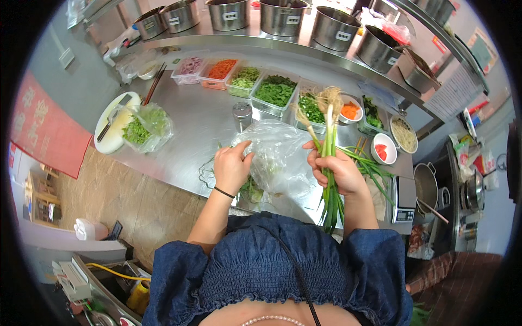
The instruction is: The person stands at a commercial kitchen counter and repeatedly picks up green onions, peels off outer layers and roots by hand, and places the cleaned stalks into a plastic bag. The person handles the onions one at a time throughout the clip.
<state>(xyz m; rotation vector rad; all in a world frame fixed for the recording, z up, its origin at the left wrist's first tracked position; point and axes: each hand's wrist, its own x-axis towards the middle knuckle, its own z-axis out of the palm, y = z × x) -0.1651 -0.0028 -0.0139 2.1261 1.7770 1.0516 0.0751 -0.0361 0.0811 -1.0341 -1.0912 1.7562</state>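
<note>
My right hand (336, 169) grips a bunch of green onions (329, 142), root ends up and green tops hanging down towards me. My left hand (234, 167) is raised beside a clear plastic bag (277, 157), its fingers curled and apart; nothing shows between them. The bag lies crumpled on the steel counter (191, 134), with leafy greens (255, 189) under and in front of it. More green onion leaves (373, 171) lie to the right of my right hand. Behind the bag stands a metal shaker (242, 116).
At left, a round cutting board (110, 140) bears a knife (112, 118) and bagged greens (149, 126). Tubs of cut vegetables (275, 89) line the back beneath a shelf of steel pots (230, 15). A kitchen scale (403, 201) is at right. Another person's sleeve (440, 271) shows lower right.
</note>
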